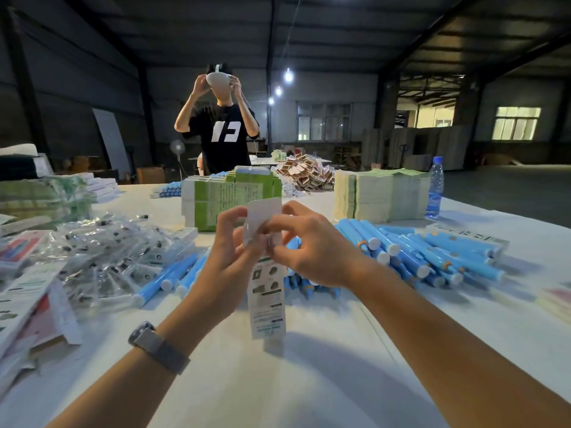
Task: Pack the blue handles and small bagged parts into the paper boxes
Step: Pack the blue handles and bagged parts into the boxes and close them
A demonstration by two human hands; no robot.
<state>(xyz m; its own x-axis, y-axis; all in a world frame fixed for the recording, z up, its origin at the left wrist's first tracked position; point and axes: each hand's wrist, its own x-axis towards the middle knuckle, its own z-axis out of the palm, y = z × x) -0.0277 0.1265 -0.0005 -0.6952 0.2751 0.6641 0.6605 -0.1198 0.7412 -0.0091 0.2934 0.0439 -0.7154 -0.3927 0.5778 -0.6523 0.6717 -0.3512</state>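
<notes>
A narrow white paper box (268,301) with green print stands upright above the white table (309,381), its top flap raised. My left hand (225,257) grips its upper left side. My right hand (312,245) pinches the flap area from the right. Blue handles with white caps lie in a big heap (426,254) right of my hands, and a few more (167,279) lie to the left. Small bagged parts in clear plastic form a pile (105,251) further left.
Flat green-printed boxes are stacked behind my hands (222,196) and at the back right (380,196). A water bottle (435,188) stands far right. More packaging lies at the left edge (27,291). A person (220,125) stands across the table.
</notes>
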